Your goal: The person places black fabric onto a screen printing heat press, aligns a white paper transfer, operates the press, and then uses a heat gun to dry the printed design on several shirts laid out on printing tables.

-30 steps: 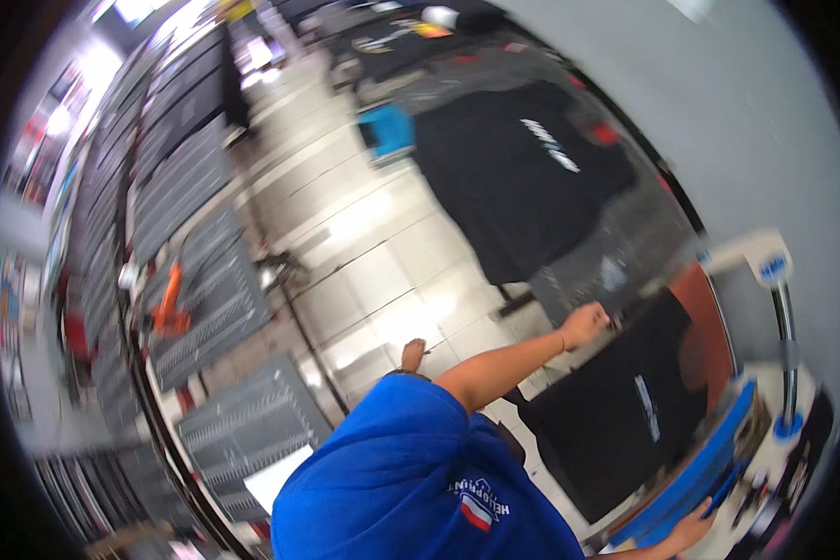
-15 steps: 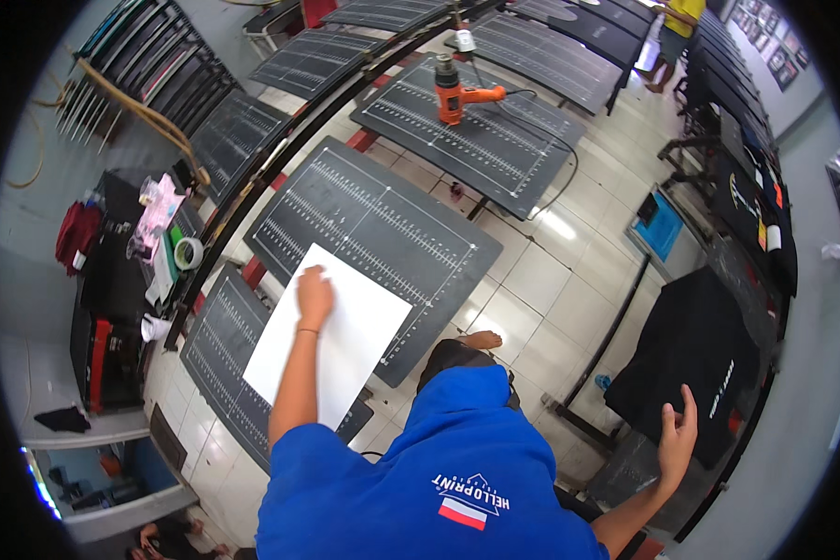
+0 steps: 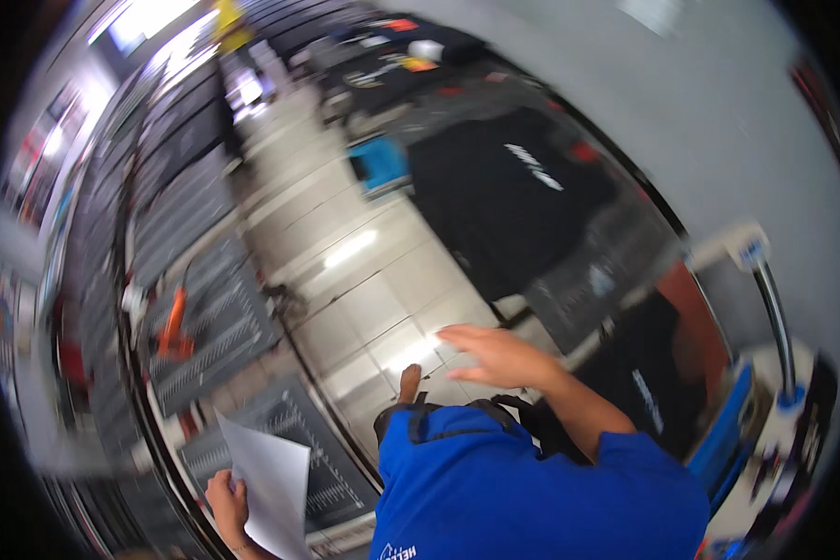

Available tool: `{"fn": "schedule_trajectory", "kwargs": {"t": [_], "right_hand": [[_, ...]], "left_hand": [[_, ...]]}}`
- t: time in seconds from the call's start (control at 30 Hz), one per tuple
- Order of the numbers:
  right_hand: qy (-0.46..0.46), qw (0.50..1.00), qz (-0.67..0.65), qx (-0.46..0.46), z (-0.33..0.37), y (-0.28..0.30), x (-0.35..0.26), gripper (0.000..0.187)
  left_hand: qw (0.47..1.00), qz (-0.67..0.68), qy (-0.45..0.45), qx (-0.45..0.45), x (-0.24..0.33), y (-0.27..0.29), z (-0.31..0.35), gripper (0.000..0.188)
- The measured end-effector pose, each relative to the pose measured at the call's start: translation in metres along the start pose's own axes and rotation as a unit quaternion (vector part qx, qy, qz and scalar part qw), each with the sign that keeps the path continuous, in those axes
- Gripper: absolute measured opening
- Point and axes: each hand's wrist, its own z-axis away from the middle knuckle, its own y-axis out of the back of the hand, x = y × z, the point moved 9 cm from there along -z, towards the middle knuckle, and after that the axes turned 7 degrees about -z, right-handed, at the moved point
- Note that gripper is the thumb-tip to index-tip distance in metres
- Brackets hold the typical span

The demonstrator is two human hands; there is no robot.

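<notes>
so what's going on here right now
A person in blue holds a white sheet in the left grip. The right grip is open and empty, over the tiled floor. An orange tool lies on a grey board at left; black shirts with pale prints lie spread at right.

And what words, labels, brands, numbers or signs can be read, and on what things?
Wording left uncopied.
Blue shirt: white lettering, cut by the lower edge.
Upper black garment: white print, blurred.
Lower black garment: pale print, blurred.
Far black garment: pale print, blurred.
Grey board: white markings, too small to read.
White machine arm: blue mark, blurred.
</notes>
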Motion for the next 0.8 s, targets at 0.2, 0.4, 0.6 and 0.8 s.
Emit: {"fn": "schedule_trajectory", "kwargs": {"t": [0.2,0.4,0.6,0.8], "right_hand": [[0.156,0.967,0.076,0.187,0.065,0.026,-0.058,0.081],[0.073,0.915,0.207,0.338,0.199,0.062,-0.076,0.042],[-0.205,0.841,0.14,0.481,0.343,0.055,-0.041,0.02],[-0.341,0.552,-0.21,0.732,0.531,-0.042,0.06,0.037]], "left_hand": [[0.8,-0.098,-0.585,-0.086,0.386,0.103,0.005,0.018],[0.446,-0.208,-0.842,-0.22,0.548,0.107,0.156,0.011],[0.304,-0.128,-0.943,0.054,0.623,0.15,0.26,0.023],[0.428,0.27,-0.852,0.136,0.708,0.185,0.24,0.029]]}}
